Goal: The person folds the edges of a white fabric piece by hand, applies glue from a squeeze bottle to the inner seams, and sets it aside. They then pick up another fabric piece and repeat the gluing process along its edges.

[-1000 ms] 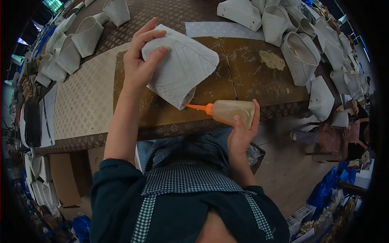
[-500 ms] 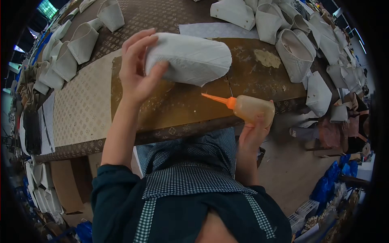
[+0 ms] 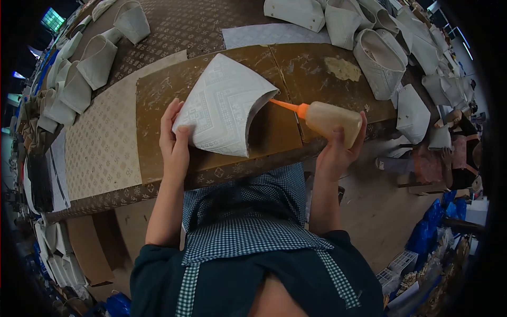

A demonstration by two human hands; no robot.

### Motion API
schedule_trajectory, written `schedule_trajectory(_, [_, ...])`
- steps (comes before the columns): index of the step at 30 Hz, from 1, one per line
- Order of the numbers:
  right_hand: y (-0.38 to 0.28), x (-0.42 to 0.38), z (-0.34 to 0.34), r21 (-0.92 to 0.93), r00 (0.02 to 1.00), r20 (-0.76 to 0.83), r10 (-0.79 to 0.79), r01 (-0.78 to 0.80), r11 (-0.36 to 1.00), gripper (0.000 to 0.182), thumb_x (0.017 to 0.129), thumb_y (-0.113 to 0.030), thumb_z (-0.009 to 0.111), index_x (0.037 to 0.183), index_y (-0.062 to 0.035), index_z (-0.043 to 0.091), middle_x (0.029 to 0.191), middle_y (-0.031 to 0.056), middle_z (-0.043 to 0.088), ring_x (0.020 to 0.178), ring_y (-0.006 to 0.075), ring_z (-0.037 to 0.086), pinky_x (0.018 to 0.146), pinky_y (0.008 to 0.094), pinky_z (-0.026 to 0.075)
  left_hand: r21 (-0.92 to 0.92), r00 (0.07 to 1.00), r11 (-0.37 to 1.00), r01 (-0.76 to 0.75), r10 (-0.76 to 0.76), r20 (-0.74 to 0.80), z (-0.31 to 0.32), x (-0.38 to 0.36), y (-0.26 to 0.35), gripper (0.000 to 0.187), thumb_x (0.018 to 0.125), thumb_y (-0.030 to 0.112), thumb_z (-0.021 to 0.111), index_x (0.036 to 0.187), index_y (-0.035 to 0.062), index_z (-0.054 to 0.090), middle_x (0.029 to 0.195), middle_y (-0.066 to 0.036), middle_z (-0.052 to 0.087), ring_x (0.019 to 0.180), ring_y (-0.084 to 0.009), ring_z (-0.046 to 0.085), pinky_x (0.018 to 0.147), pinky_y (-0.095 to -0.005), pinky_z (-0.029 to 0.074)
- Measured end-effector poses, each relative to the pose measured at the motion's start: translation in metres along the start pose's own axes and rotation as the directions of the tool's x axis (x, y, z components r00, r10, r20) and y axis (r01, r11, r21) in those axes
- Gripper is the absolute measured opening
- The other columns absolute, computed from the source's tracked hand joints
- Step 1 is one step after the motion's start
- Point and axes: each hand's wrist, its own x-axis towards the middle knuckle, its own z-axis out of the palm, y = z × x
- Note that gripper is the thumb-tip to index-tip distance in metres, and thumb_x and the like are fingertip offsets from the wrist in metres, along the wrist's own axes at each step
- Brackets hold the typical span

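A white embossed pouch-like piece (image 3: 224,105) is tilted over the brown board, its open end facing right. My left hand (image 3: 177,140) grips its closed lower left end, thumb on the near face and fingers behind. In my right hand (image 3: 339,154) is a squeeze bottle (image 3: 331,122) with tan contents, the thumb along its near side. The bottle's long orange nozzle (image 3: 287,104) points left, its tip right at the upper edge of the pouch's opening. The inside of the pouch is mostly hidden.
A worn brown board (image 3: 163,105) lies on the patterned table cover (image 3: 179,26). Similar white pouches stand at the left (image 3: 97,61) and right (image 3: 380,63). A person (image 3: 430,158) sits beyond the table's right end. Blue bags (image 3: 425,224) lie on the floor.
The left hand has lowered and turned the white pouch, so its opening now faces right. My right hand has lifted the bottle slightly, and its nozzle tip now meets the opening's edge.
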Motion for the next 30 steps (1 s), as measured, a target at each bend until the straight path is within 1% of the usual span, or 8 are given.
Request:
schedule_trajectory(2, [0.005,0.008,0.003,-0.084,0.999,0.015,-0.042,0.043,0.996,0.067,0.084,-0.001,0.07,0.144,-0.0082,0.04,0.136,0.007,0.047,0.121,0.0202,0.049,0.102,0.0355,0.044,0.049,0.995,0.996,0.081,-0.078,-0.054,0.006,0.004,-0.003,0.049,0.099,0.031,0.056,0.136,-0.0002,0.049,0.131,-0.014,0.054,0.118,-0.0209,0.051,0.101,-0.0319,0.04])
schedule_trajectory(5, [0.012,0.015,0.007,-0.167,0.999,0.033,-0.019,0.024,0.986,0.066,0.084,0.001,0.07,0.143,-0.009,0.042,0.137,0.0062,0.047,0.12,0.0188,0.049,0.102,0.0335,0.044,0.076,0.995,0.995,0.071,-0.066,-0.072,0.003,0.012,-0.006,0.036,0.098,0.022,0.057,0.126,-0.0007,0.059,0.123,-0.01,0.057,0.114,-0.0182,0.053,0.099,-0.0291,0.04])
schedule_trajectory(8, [0.019,0.017,0.006,-0.176,0.999,0.024,0.042,-0.037,0.984,0.065,0.084,0.001,0.07,0.143,-0.0101,0.044,0.134,0.0056,0.049,0.118,0.018,0.051,0.101,0.0326,0.045,0.192,0.999,0.981,-0.023,0.028,-0.025,0.005,0.017,0.003,0.032,0.096,0.02,0.06,0.122,-0.0002,0.063,0.121,-0.009,0.058,0.113,-0.0174,0.053,0.098,-0.0286,0.04])
schedule_trajectory(13, [0.022,0.015,0.006,-0.094,0.99,-0.004,0.138,-0.137,0.986,0.061,0.085,0.004,0.068,0.14,-0.0102,0.047,0.132,0.0046,0.051,0.116,0.0166,0.052,0.099,0.0314,0.047,0.175,1.0,0.984,-0.025,0.024,0.008,0.002,0.025,-0.002,0.032,0.095,0.018,0.062,0.122,0.0007,0.063,0.121,-0.009,0.058,0.114,-0.0172,0.053,0.099,-0.0286,0.04])
schedule_trajectory(16, [0.027,0.015,0.004,-0.047,0.981,0.02,0.194,-0.193,0.98,0.06,0.085,0.005,0.067,0.14,-0.0101,0.048,0.132,0.0046,0.051,0.116,0.0162,0.052,0.098,0.0315,0.047,0.165,1.0,0.986,-0.016,0.014,0.013,0.0,0.028,-0.005,0.032,0.095,0.019,0.062,0.121,0.0008,0.064,0.121,-0.009,0.058,0.114,-0.0172,0.053,0.099,-0.0286,0.04])
schedule_trajectory(22, [0.026,0.015,0.007,-0.019,0.976,0.032,0.214,-0.213,0.977,0.061,0.084,0.005,0.067,0.14,-0.0094,0.047,0.129,0.0048,0.053,0.114,0.016,0.054,0.099,0.031,0.046,0.135,0.999,0.991,-0.022,0.017,0.034,-0.005,0.033,-0.011,0.031,0.095,0.02,0.062,0.12,0.0013,0.065,0.12,-0.009,0.059,0.114,-0.0175,0.053,0.099,-0.0288,0.039])
schedule_trajectory(25, [0.024,0.012,0.011,-0.07,0.975,0.037,0.221,-0.218,0.973,0.061,0.084,0.004,0.068,0.14,-0.0083,0.047,0.129,0.0047,0.053,0.114,0.016,0.054,0.099,0.0302,0.046,0.134,0.998,0.99,-0.04,0.035,0.045,-0.006,0.033,-0.013,0.031,0.095,0.02,0.062,0.12,0.0015,0.065,0.12,-0.009,0.059,0.114,-0.0176,0.053,0.1,-0.0292,0.039])
schedule_trajectory(30, [0.025,0.01,0.012,-0.046,0.965,0.091,0.247,-0.244,0.969,0.061,0.084,0.004,0.069,0.14,-0.0063,0.047,0.128,0.0049,0.054,0.113,0.0151,0.054,0.098,0.0294,0.045,0.128,0.998,0.99,-0.053,0.046,0.053,-0.006,0.032,-0.013,0.032,0.095,0.021,0.062,0.12,0.0016,0.065,0.121,-0.009,0.059,0.115,-0.018,0.053,0.1,-0.0297,0.039])
